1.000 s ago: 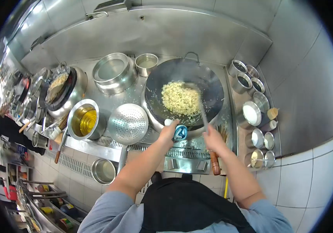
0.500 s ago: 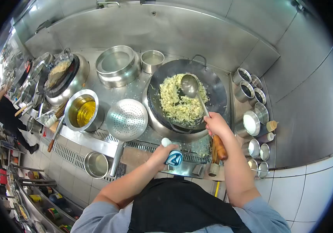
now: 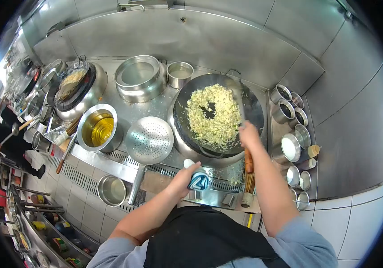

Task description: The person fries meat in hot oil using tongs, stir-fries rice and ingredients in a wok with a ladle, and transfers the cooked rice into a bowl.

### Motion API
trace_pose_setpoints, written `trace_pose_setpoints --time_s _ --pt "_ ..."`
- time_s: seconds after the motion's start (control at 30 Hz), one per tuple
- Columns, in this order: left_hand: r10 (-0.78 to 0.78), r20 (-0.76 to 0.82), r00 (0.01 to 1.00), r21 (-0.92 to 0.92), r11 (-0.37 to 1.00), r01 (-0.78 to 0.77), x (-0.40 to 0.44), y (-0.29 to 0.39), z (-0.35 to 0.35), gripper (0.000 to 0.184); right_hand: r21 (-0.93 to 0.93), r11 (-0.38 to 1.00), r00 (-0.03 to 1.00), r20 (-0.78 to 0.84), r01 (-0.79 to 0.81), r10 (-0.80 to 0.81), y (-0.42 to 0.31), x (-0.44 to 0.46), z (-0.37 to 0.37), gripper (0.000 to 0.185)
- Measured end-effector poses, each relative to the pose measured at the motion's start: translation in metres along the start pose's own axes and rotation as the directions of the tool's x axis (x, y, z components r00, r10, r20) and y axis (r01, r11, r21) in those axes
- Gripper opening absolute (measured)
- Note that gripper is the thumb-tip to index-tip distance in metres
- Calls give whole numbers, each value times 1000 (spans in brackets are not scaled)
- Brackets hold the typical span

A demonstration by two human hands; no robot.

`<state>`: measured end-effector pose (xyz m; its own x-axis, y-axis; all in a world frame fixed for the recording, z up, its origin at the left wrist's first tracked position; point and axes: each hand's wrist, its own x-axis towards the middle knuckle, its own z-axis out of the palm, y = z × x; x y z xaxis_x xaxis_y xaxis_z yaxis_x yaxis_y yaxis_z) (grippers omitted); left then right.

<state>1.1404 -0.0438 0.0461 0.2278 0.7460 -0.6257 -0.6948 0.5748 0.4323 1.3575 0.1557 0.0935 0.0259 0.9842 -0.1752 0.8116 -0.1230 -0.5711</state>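
Note:
My right hand (image 3: 250, 136) is closed around the metal shaft of a ladle (image 3: 241, 107), whose wooden grip (image 3: 248, 161) sticks out below my fist. The ladle's bowl is smeared by motion at the right side of a dark wok (image 3: 256, 107). Inside the wok lies a ring of pale yellow, grainy food (image 3: 218, 118), like egg fried rice, with a dark gap in it. In front of the burner, my left hand (image 3: 183, 181) is shut on a folded blue-and-white cloth (image 3: 198, 181). A white tip (image 3: 189, 163) pokes out above its thumb.
Left of the wok are a perforated strainer (image 3: 149, 140), a pot of yellow oil (image 3: 84, 129) and a lidded-looking steel pot (image 3: 124, 89). Metal seasoning tins (image 3: 290, 148) and bottles line the right side. A bamboo brush (image 3: 248, 196) lies at the front edge. Another person (image 3: 10, 138) stands far left.
The ladle has swung from the middle of the food to the wok's right side, its shaft now steeper. The food has spread into a fuller ring. My left hand keeps the cloth.

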Motion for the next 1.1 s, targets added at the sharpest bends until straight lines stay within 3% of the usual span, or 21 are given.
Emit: trace_pose_setpoints --time_s 0.03,0.13,0.2,0.27,0.33,0.37,0.43,0.57,0.67,0.73,0.8,0.87,0.9,0.93,1.0,1.07,1.1 --pt "18 -27 999 15 1000 -17 7 3 5 34 3 1000 995 101 -5 5 -15 -16 5 34" --pt "-50 83 995 83 996 43 16 22 12 41 -397 819 902 56 414 -428 30 -35 23 46" --pt "-78 73 994 174 983 64 27 26 20 47 -532 735 906 278 421 -318 24 -79 -25 56" --pt "-67 80 995 218 975 48 40 27 28 54 -716 568 912 275 406 -305 34 -106 -68 59" --pt "-77 37 996 265 962 65 45 23 33 54 -745 542 896 170 389 -409 76 -123 -85 53" --pt "-75 46 996 233 971 63 46 21 35 53 -744 546 898 167 385 -406 106 -131 -83 53" --pt "-97 53 994 198 976 85 52 15 36 48 -647 736 929 -116 198 -352 161 -135 -68 55" --pt "-113 59 992 118 987 106 56 10 35 35 -677 711 954 -44 190 -297 133 -157 -77 59" --pt "-84 3 996 59 995 84 59 10 32 28 -637 754 951 -102 163 -292 147 -175 -65 56" --pt "-97 26 995 27 995 97 65 14 37 24 -598 798 978 -111 78 -179 152 -173 -68 55" --pt "-44 91 995 23 999 42 91 15 42 23 -607 792 994 -32 63 -104 129 -168 -87 53" --pt "-65 19 998 -107 992 67 158 -3 25 19 -461 882 994 76 101 -74 96 -182 -116 47" --pt "81 -82 993 -20 996 -83 141 -14 31 17 -433 898 990 142 76 -15 64 -201 -139 47" --pt "147 -78 986 17 989 -146 84 -15 49 17 -365 925 969 246 110 -19 52 -221 -162 47" --pt "87 -162 983 -207 971 -120 6 -36 63 15 -284 946 943 327 154 -56 44 -228 -198 47" --pt "-9 -87 996 -236 972 -12 -51 -32 87 15 -311 838 828 497 448 -259 50 -234 -208 47" --pt "-9 -125 992 -196 981 -16 -49 -33 84 15 -360 904 864 503 229 -19 37 -220 -190 47"
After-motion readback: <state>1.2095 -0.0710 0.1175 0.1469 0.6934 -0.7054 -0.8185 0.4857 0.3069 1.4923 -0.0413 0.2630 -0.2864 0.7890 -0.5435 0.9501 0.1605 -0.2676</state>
